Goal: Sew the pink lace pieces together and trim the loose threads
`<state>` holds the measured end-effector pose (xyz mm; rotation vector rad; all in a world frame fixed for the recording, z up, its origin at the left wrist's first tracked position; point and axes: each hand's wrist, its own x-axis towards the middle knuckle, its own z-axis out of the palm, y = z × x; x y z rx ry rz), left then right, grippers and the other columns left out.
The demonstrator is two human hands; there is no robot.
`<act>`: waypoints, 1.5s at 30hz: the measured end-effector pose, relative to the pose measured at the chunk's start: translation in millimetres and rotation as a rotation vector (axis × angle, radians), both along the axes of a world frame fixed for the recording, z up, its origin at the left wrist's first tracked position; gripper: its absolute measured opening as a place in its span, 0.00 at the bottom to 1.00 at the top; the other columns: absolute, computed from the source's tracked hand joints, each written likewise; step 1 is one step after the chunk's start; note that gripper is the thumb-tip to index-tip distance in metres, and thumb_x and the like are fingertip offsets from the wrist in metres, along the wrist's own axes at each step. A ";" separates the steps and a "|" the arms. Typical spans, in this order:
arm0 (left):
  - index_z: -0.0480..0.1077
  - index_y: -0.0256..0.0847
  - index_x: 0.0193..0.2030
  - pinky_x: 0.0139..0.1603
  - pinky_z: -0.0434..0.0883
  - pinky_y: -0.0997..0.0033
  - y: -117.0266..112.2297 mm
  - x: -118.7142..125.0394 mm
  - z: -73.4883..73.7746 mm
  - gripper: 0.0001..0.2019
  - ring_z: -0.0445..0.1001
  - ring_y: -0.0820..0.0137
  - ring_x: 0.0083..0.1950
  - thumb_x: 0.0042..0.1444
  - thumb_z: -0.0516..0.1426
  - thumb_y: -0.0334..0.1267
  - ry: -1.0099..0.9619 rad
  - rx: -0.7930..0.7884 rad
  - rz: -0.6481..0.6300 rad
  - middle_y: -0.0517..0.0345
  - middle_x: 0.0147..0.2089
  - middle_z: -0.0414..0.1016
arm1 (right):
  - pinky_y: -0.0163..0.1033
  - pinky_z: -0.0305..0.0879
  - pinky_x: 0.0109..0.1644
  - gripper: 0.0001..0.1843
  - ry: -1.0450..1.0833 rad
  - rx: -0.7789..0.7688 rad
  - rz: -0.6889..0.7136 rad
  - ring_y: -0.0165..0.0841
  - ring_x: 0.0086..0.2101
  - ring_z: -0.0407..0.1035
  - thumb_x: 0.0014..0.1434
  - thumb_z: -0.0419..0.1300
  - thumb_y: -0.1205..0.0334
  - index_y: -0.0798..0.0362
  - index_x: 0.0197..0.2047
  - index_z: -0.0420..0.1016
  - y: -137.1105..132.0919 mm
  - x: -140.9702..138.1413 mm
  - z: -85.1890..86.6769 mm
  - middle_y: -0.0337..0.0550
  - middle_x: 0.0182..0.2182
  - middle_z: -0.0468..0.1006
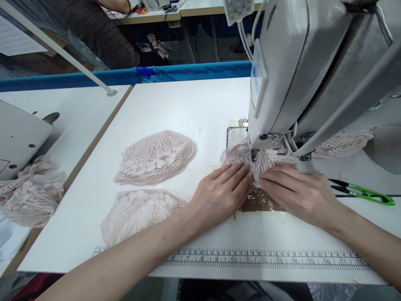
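Note:
A pale pink lace piece [261, 163] lies gathered under the presser foot [253, 155] of a sewing machine [282, 71]. My left hand [221, 190] rests on the near left edge of the lace, fingers stretched out and close together, pressing it down. From the right, my right hand [299, 192] lies with extended fingers against the lace's right edge; its thumb is hidden. The fingertips of both hands are a short way from the foot. More pink lace [344, 143] lies behind the machine head to the right.
Two flat lace pieces, an upper one [156, 156] and a lower one [138, 209], lie left on the white table [188, 104]. Green-handled thread snips [363, 193] lie at right. A printed ruler [266, 259] runs along the front edge. Bunched lace [34, 192] sits far left. A person [90, 29] stands beyond.

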<state>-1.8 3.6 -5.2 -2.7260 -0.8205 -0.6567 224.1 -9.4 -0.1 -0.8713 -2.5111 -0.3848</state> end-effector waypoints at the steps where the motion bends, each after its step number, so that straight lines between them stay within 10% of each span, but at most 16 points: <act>1: 0.73 0.31 0.51 0.55 0.76 0.62 0.1 0.1 0.2 0.13 0.77 0.64 0.54 0.64 0.55 0.35 0.000 0.002 0.002 0.48 0.52 0.78 | 0.36 0.65 0.34 0.09 0.002 0.001 0.002 0.30 0.36 0.73 0.60 0.58 0.74 0.55 0.40 0.78 0.1 0.0 -0.1 0.41 0.40 0.82; 45: 0.71 0.30 0.55 0.63 0.68 0.56 5.8 1.0 -1.3 0.19 0.74 0.62 0.58 0.66 0.52 0.43 0.020 -0.093 0.039 0.46 0.56 0.75 | 0.38 0.67 0.39 0.11 -0.046 -0.007 -0.125 0.33 0.40 0.74 0.64 0.57 0.63 0.56 0.47 0.77 7.1 -5.1 -3.0 0.42 0.45 0.81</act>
